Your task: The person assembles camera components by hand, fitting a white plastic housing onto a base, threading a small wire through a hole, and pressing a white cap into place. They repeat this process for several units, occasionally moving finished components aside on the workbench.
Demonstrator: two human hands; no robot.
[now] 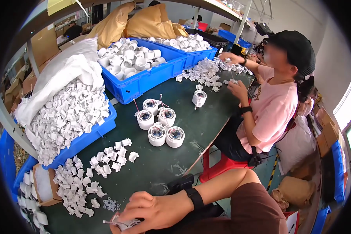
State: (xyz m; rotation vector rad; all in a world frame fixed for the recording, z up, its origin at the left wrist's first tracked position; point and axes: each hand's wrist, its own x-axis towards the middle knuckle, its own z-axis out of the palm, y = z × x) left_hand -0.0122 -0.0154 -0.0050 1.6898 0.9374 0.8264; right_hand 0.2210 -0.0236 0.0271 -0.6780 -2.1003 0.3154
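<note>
My right hand (154,212) is at the lower edge, its fingers curled around a white round housing (129,225) with a thin lead sticking out to the left. The picture's edge cuts off part of the housing. A bit of skin on its far left side may belong to my left hand, but too little shows to tell. Just beyond lie small translucent rings (111,204) and a heap of white plastic clips (75,187). Farther up the table, several white round housings with circuit boards (156,134) stand grouped, some with red wires.
A blue crate of white clips (66,121) stands at left. Blue crates of white cups (128,62) line the back. Across the table, a co-worker in pink (275,105) handles small white parts beside a clip pile (206,72). A lone housing (199,98) stands near them.
</note>
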